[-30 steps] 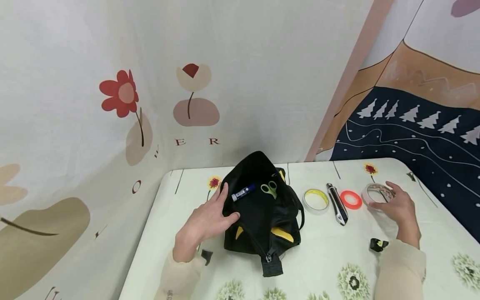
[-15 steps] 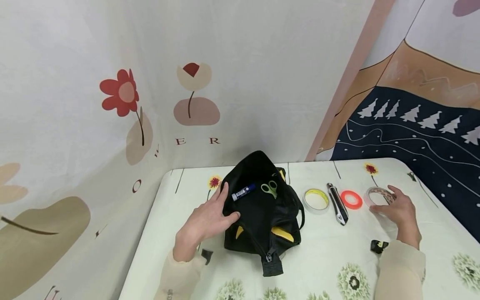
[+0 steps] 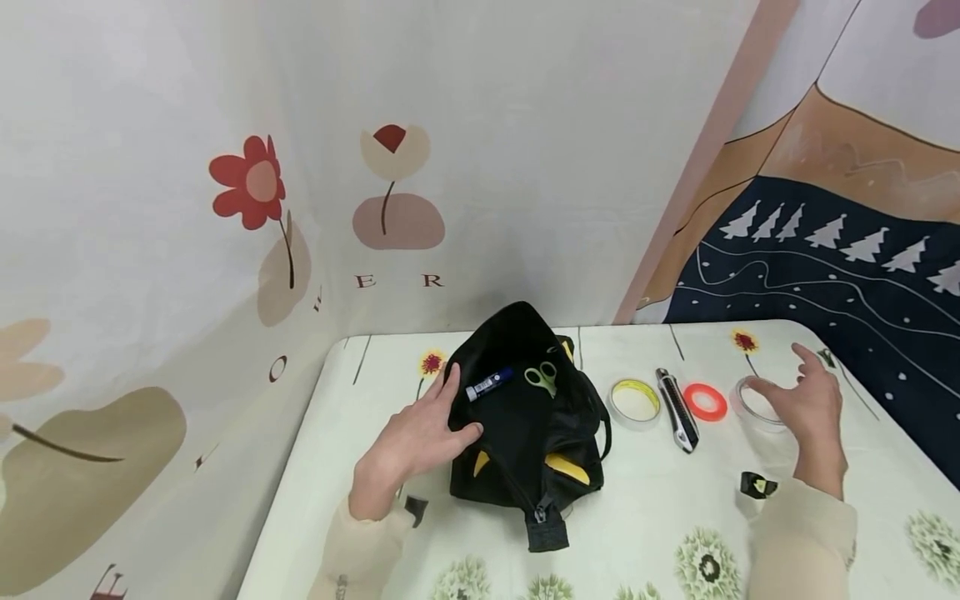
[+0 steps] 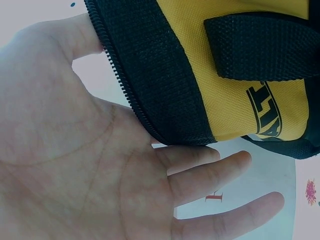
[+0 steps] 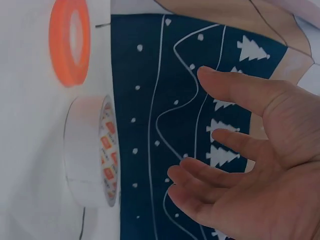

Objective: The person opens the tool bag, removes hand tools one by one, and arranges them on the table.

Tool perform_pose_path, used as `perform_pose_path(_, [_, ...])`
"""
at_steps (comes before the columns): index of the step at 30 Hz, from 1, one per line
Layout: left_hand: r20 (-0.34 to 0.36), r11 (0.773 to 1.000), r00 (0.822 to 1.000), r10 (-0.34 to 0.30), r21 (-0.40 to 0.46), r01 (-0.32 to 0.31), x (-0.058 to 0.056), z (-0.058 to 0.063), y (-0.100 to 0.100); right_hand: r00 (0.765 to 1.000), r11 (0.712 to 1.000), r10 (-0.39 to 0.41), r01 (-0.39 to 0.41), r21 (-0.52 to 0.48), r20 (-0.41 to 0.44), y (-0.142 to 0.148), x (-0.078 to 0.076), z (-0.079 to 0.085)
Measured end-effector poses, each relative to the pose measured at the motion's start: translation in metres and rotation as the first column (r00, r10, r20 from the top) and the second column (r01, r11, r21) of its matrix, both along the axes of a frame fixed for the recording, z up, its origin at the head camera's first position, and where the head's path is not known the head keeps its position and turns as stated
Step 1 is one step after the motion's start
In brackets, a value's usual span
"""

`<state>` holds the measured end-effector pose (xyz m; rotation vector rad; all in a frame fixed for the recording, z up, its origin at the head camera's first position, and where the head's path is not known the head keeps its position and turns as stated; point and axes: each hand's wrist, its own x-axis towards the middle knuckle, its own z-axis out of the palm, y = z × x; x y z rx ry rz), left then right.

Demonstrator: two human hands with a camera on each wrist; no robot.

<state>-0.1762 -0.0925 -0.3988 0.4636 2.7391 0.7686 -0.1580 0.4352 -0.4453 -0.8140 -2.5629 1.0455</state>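
Touching black bag (image 3: 517, 442) with left hand (image 3: 422, 437) spread; right hand (image 3: 810, 404) wide, empty, near white tape (image 5: 82, 150); glue stick (image 3: 489, 384), scissors (image 3: 551, 387) already in bag; orange tape (image 5: 60, 45), yellow tape (image 3: 637, 384), cutter (image 3: 678, 412), white tape seemingly left

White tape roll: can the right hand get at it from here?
Probably yes: the right hand holds nothing and hovers close by, and the right wrist view shows nothing between it and the white tape roll.
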Motion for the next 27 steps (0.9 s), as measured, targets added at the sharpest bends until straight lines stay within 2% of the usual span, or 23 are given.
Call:
perform_pose_path(9, [0.002, 1.0, 1.0, 0.004, 0.008, -0.004, 0.001, -0.002, 0.0, 0.995, 0.997, 0.012, -0.005, 0.074, -0.095, -0.03, -0.011, 0.018])
perform_pose_path(14, [-0.001, 1.0, 1.0, 0.006, 0.01, -0.006, 0.001, -0.001, -0.002, 0.975, 0.98, 0.142, -0.114, 0.163, -0.173, -0.057, -0.016, 0.032])
perform_pose_path(17, [0.001, 1.0, 1.0, 0.006, 0.012, -0.006, 0.001, -0.001, -0.002, 0.947, 0.957, 0.225, -0.17, 0.236, -0.23, -0.075, -0.015, 0.039])
perform_pose_path(20, [-0.001, 1.0, 1.0, 0.002, 0.013, -0.002, 0.0, 0.0, -0.002, 0.909, 0.934, 0.29, -0.201, 0.294, -0.3, -0.093, -0.013, 0.045])
perform_pose_path(24, [-0.001, 1.0, 1.0, -0.001, 0.014, 0.001, 0.001, 0.0, -0.001, 0.845, 0.906, 0.377, -0.251, 0.341, -0.379, -0.121, -0.011, 0.051])
perform_pose_path(27, [-0.003, 1.0, 1.0, -0.005, 0.02, 0.005, 0.001, -0.001, 0.0, 0.784, 0.883, 0.443, -0.298, 0.362, -0.435, -0.145, -0.011, 0.054])
